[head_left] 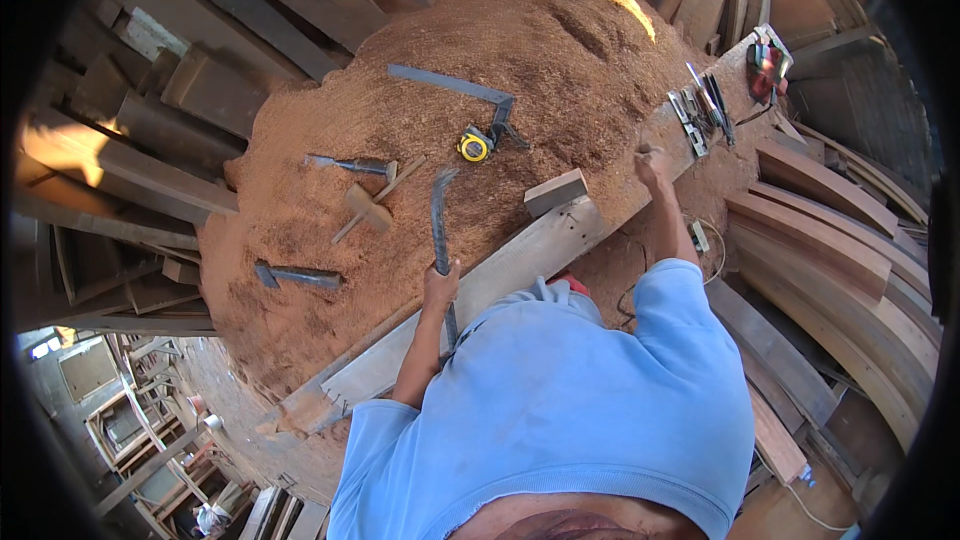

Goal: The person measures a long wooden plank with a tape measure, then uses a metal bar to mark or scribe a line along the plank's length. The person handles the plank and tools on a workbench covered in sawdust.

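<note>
My left hand is wrapped round the shaft of a dark, curved-end pry bar, held upright beside the long pale plank. Out to the right, my right hand is closed low over the far end of the bench board; whatever its fingers hold is too small to make out. A short wooden block lies across the plank's top edge. Beyond the pry bar, a yellow tape measure rests on the sawdust beside a metal square.
On the sawdust at left lie a chisel, a wooden marking gauge and a hammer. Metal tools and a red power tool sit at far right. Stacked boards line the right; timber leans at left.
</note>
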The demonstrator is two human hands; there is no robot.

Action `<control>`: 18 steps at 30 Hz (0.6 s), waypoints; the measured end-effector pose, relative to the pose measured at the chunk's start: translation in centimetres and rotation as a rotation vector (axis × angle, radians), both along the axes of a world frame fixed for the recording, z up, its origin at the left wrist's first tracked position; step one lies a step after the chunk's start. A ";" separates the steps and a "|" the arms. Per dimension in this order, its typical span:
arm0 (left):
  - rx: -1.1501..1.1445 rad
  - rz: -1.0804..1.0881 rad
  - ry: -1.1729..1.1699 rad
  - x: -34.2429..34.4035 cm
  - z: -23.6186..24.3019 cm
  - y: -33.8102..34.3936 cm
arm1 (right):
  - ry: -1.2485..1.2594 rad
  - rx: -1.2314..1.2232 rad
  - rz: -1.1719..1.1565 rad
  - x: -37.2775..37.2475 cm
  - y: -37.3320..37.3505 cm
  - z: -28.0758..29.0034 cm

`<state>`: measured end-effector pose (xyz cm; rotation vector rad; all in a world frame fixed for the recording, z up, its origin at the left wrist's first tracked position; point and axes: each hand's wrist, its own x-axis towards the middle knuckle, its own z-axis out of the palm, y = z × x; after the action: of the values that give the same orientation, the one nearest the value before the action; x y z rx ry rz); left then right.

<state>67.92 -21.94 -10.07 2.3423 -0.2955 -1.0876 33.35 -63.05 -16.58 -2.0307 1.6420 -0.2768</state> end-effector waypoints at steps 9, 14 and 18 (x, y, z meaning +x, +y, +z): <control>0.069 0.074 0.049 0.9 -3.4 1.5 | 0.338 0.034 -0.310 -10.7 -6.5 -1.5; -0.053 0.016 -0.153 1.5 -5.5 2.0 | 0.312 0.033 -0.452 -10.6 -9.6 3.1; 0.030 0.000 -0.007 1.5 -4.1 1.7 | 0.183 -0.009 0.018 -6.5 -7.5 2.8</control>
<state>69.41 -20.24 -14.15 2.3730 -0.2833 -1.0914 26.90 -70.56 -13.79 -2.1303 1.7317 -0.0949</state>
